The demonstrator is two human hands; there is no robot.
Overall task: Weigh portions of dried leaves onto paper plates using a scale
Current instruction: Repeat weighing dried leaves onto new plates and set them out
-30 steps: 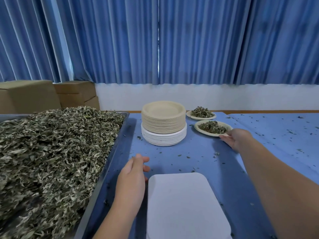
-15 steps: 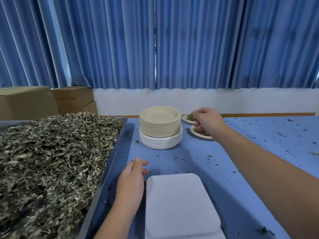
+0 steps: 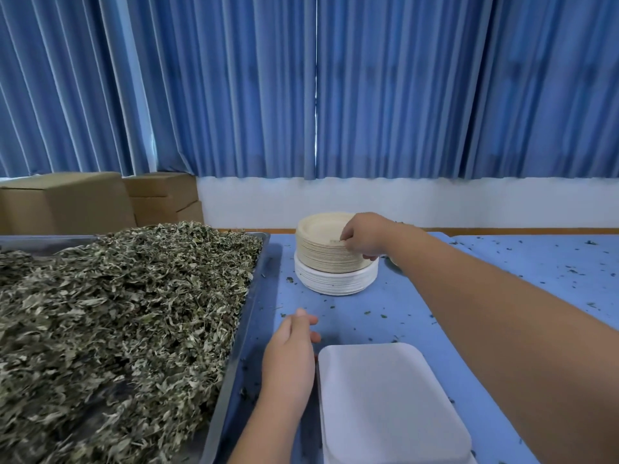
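The likeliest slip, as I judge it, is that the thin plates cling together. The right hand [image 3: 363, 237] pinches the right rim of the stack of tan paper plates [image 3: 320, 244], which stands toward the far edge of the table [image 3: 502, 262]. Too deep a pinch would lift several at once or drag the stack off the white plates [image 3: 335, 279] beneath. The right arm reaches far forward, wrist bent down, fingers curled at the rim. The left hand [image 3: 291, 349] lies loose, fingers straight, holding nothing, between the tray of dried leaves [image 3: 117, 313] along the left edge and the white scale [image 3: 388, 406] at the near edge.
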